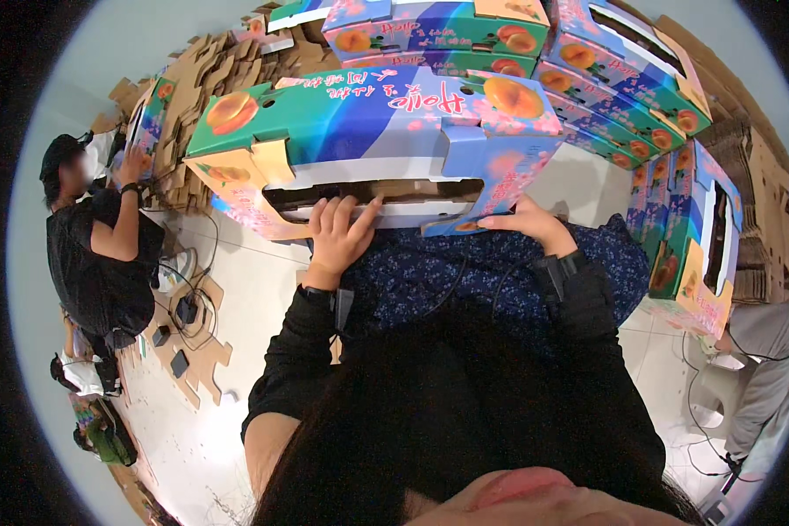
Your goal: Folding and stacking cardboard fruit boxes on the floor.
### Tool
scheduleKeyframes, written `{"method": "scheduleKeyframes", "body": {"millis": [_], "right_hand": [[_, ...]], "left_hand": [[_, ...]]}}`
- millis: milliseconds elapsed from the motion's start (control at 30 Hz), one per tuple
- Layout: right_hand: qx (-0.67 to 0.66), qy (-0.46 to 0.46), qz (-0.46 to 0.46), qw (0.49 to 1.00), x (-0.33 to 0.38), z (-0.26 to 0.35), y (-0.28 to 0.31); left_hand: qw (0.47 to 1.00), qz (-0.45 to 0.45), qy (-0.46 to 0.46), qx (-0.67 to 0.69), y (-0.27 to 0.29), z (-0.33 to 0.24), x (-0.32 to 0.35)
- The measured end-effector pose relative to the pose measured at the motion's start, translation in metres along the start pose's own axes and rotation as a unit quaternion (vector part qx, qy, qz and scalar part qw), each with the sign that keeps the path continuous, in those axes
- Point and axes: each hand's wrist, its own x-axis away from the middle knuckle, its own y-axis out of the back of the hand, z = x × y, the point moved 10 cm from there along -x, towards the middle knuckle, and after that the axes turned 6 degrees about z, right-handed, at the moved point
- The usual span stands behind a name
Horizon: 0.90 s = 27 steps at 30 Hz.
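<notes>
A printed cardboard fruit carton (359, 131) with peach pictures, in blue, green and pink, rests at my lap with its long slotted side toward me. My left hand (335, 245) lies against the white panel below the slot, fingers stretched and spread, tips at the slot's edge. At the right near corner, my right hand (542, 230) grips the carton, thumb along the blue corner flap (461, 162); its other fingers are mostly hidden. Through the slot, only dark brown cardboard shows inside.
Matching cartons (622, 79) are stacked ahead and to the right, beside flat cardboard (749, 210). More flat cardboard (206, 88) is heaped at the far left. A person (105, 237) there handles another carton (153, 123). Cables (197, 298) lie on the floor.
</notes>
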Motion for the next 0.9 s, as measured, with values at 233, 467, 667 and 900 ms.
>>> {"method": "scheduleKeyframes", "body": {"millis": [233, 467, 667, 900], "right_hand": [[0.050, 0.301, -0.185, 0.934, 0.029, 0.062, 0.057], [0.537, 0.354, -0.175, 0.745, 0.037, 0.265, -0.009], [0.599, 0.072, 0.052, 0.795, -0.071, 0.217, -0.033], [0.500, 0.090, -0.016, 0.861, -0.074, 0.180, 0.000]], "left_hand": [[1.000, 0.008, -0.008, -0.021, -0.009, -0.002, 0.002], [1.000, 0.013, -0.014, -0.011, -0.005, -0.003, 0.003], [0.999, 0.037, 0.003, -0.003, 0.000, -0.006, -0.008], [0.973, 0.086, 0.024, 0.213, 0.031, -0.012, -0.046]]}}
